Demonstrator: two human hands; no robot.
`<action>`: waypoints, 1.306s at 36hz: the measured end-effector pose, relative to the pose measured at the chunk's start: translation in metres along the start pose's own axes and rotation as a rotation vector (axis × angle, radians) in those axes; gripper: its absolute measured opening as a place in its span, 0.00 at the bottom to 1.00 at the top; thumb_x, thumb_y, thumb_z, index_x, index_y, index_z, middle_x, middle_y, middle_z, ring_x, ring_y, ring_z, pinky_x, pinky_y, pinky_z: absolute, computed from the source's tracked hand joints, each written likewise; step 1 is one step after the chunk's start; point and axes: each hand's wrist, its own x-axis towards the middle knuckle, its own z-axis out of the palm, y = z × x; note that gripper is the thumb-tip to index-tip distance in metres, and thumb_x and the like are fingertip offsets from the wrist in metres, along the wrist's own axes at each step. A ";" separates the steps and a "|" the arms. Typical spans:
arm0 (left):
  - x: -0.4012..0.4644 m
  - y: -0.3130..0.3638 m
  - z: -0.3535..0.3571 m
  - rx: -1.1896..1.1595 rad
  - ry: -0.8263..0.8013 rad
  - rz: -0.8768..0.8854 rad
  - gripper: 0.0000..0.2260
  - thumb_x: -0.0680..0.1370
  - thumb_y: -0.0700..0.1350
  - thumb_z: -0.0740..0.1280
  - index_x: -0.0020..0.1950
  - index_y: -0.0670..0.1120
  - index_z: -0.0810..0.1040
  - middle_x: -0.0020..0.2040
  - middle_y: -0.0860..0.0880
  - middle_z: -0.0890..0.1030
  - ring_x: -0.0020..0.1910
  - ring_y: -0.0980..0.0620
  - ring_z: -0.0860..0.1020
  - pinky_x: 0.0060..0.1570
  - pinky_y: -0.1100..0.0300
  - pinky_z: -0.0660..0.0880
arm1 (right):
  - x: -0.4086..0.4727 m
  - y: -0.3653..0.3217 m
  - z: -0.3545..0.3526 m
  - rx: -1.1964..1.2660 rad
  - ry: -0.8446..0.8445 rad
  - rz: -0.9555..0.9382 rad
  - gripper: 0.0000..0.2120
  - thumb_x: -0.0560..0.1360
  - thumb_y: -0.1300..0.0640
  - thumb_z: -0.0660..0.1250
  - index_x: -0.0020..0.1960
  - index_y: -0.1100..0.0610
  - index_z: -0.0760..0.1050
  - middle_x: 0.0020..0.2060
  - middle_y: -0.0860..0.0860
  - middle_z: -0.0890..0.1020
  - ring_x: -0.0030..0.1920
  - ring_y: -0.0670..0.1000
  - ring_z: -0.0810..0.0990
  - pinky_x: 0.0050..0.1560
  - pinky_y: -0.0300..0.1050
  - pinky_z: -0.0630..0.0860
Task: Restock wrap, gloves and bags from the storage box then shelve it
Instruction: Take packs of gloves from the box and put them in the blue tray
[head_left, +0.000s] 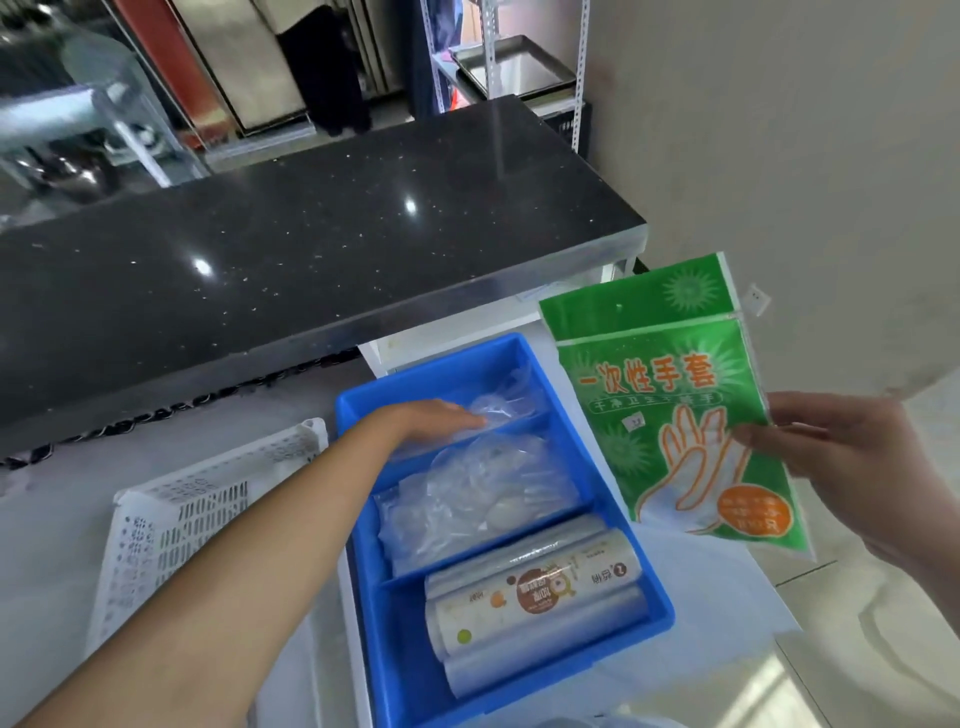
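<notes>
White perforated basket (171, 525) is lying on the far left, tipped on its side, nothing visible in it; my left hand (431, 415) is reaching into the blue divided bin (363, 571), palm down and fingers flat — pressing on the loose clear bags (498, 405) in the far compartment, not gripping anything as far as I can tell. Middle compartment is holding more clear plastic (478, 499); near compartment is holding the wrap rolls (535, 597), lying on their sides, touching. To the right, my right hand (841, 447) is pinching the green glove packet (675, 410) by its right edge, thumb in front and fingers behind; packet is hanging upright in the air, just beside the bin's right wall, not in it yet.

Judging the step: wrap is in, I'm now doing gloves; left hand is likely flattening or clearing a slot for the packet. Next move is calling for swinging the packet left over the wall and laying it flat — which compartment, can't tell yet; shelving the bin comes after.
</notes>
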 end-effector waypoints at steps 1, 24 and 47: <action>-0.001 0.001 -0.002 -0.023 -0.036 0.000 0.36 0.69 0.73 0.61 0.74 0.59 0.68 0.76 0.56 0.64 0.75 0.50 0.62 0.74 0.47 0.56 | 0.000 0.001 -0.001 -0.003 -0.003 -0.001 0.11 0.69 0.54 0.75 0.51 0.47 0.85 0.42 0.50 0.88 0.41 0.55 0.88 0.42 0.60 0.83; -0.045 -0.019 -0.003 -0.029 0.435 0.246 0.08 0.75 0.42 0.67 0.38 0.49 0.70 0.38 0.51 0.75 0.37 0.50 0.74 0.34 0.59 0.69 | 0.008 -0.043 0.007 -0.181 0.052 -0.027 0.12 0.71 0.57 0.74 0.49 0.40 0.84 0.38 0.45 0.88 0.38 0.52 0.87 0.49 0.64 0.81; -0.160 -0.016 0.071 0.533 0.731 0.395 0.15 0.70 0.31 0.63 0.51 0.49 0.76 0.45 0.49 0.76 0.41 0.43 0.78 0.41 0.56 0.61 | 0.110 -0.136 0.201 -1.078 -0.271 -0.612 0.16 0.76 0.56 0.63 0.59 0.44 0.81 0.53 0.54 0.85 0.50 0.61 0.82 0.46 0.48 0.75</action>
